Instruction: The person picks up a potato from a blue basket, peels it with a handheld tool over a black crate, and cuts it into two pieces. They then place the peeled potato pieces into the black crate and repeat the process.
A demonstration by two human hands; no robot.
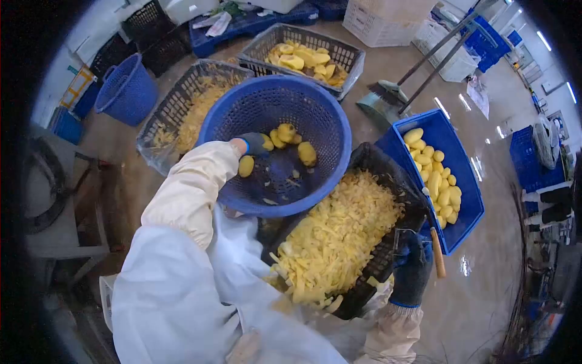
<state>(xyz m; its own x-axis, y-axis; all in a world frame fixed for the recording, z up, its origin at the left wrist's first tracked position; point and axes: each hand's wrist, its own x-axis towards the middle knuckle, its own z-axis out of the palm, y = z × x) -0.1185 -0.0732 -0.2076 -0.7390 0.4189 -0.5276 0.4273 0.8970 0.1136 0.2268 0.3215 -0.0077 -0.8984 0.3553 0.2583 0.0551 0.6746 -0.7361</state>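
My left hand [254, 144], in a dark blue glove, reaches down into a big round blue basket [276, 206]. Its fingers close about a potato [267, 142]; they are partly hidden. Other potatoes [307, 153] lie around it on the basket floor. Low on the right, my gloved right hand [412, 267] grips a peeler [438, 253] whose wooden handle sticks out past the fingers. Beside that hand, a black crate [370, 161] is heaped with pale yellow peelings [339, 236]. The basket rests over the crate's far end.
To the right stands a blue bin [470, 182] of peeled potatoes [433, 170]. Behind the basket are a lined crate of peelings [200, 100] and one of cut yellow pieces [306, 57]. A long-handled dustpan [388, 94] and another blue basket [127, 91] stand on the wet floor.
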